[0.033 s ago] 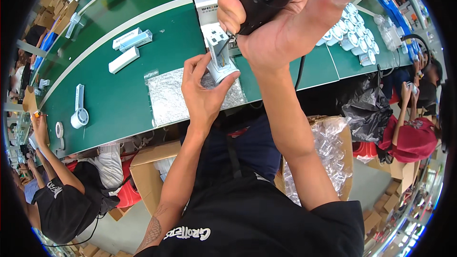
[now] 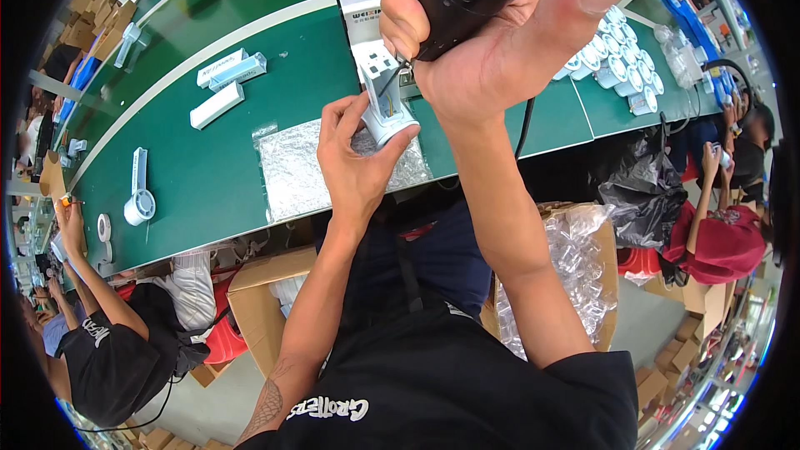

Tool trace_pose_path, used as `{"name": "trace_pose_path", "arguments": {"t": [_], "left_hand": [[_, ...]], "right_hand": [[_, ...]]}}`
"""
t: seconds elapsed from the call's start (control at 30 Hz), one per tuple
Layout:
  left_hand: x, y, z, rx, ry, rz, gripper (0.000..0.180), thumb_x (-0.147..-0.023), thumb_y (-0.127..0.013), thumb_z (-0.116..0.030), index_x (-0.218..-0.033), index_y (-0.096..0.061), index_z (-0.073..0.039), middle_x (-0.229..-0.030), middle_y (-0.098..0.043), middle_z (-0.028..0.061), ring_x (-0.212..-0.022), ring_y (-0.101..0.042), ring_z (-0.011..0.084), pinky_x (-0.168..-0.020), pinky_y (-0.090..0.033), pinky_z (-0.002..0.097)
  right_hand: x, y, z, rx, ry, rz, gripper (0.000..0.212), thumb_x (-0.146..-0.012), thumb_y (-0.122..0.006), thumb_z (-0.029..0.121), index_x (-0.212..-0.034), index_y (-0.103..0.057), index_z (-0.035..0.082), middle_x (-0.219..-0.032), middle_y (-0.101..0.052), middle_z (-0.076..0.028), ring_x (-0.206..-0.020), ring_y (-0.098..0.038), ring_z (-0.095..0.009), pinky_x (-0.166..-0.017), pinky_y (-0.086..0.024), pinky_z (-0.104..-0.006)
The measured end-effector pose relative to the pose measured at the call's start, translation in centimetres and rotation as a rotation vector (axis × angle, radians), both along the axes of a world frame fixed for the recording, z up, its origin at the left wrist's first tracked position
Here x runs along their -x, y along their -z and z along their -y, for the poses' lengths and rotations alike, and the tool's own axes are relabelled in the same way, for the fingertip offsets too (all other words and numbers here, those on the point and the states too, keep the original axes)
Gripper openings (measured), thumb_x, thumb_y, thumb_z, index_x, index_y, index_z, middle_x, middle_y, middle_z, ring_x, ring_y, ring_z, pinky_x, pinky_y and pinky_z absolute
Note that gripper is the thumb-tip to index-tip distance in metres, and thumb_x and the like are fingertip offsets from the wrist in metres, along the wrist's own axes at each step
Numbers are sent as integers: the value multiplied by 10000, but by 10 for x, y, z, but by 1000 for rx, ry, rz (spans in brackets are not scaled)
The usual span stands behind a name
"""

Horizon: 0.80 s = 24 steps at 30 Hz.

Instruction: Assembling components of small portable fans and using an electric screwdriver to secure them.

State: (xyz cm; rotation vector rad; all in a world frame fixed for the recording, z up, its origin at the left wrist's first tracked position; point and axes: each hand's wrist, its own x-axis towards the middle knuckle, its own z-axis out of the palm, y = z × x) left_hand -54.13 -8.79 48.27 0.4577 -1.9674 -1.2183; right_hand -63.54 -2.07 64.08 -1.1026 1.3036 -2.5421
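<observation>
Steadying one light-blue housing [image 2: 393,128], the left hand [image 2: 354,171] has its fingers [image 2: 331,121] curled round the rounded base, thumb on the right side, the gap between them filled by the part. Above and to the right of these fingers, the right hand [image 2: 492,75] holds one black tool [image 2: 471,0], fingers wrapped round it and thumb stretched out to the right. One thin dark shaft [image 2: 394,82] slants into the housing's open side; I cannot tell whether its tip touches anything. Under the left fingers, one silvery sheet [image 2: 292,168] lies on the green tabletop [image 2: 196,175]. Left of those fingers are three long blocks, two white [image 2: 218,106] and one light blue [image 2: 239,72]; farther left are one light-blue part with a round end [image 2: 140,196] and one white roll [image 2: 104,227]. Just beyond the left fingers stands one white box [image 2: 364,27]. Right of the right hand, over a dozen white-topped round parts [image 2: 625,71] crowd together, too close to count exactly. Nearer the body than both sets of fingers are two cardboard boxes [image 2: 267,271], the right one full of clear plastic [image 2: 571,275].
</observation>
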Motion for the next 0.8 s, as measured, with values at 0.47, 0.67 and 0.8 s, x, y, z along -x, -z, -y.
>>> {"name": "trace_pose_path", "arguments": {"t": [0.47,0.67,0.8], "left_hand": [[2,-5,-3,-5,22,1,634,-701,-963,-203,-1234,-710,29,-1137,-601,107,-980,-627,225,-837,-538,352],[-1,-1,2,-36,7,0,623,-704,-959,-192,-1232,-711,28,-1139,-602,107,-976,-624,221,-827,-533,348],[5,-4,-2,-38,35,-11,623,-704,-959,-186,-1232,-709,30,-1140,-603,106,-977,-621,219,-827,-532,347]], "right_hand": [[36,11,12,317,-284,-216,1056,-820,-395,971,-986,-554,-59,-701,-563,-103,-529,-518,-161,-498,-412,-279],[18,14,6,296,-265,-303,1043,-835,-395,960,-971,-551,-62,-666,-552,-105,-514,-514,-164,-486,-409,-279],[63,43,27,678,-569,-352,1033,-841,-407,951,-939,-551,-67,-657,-541,-104,-496,-511,-167,-468,-411,-279]]}}
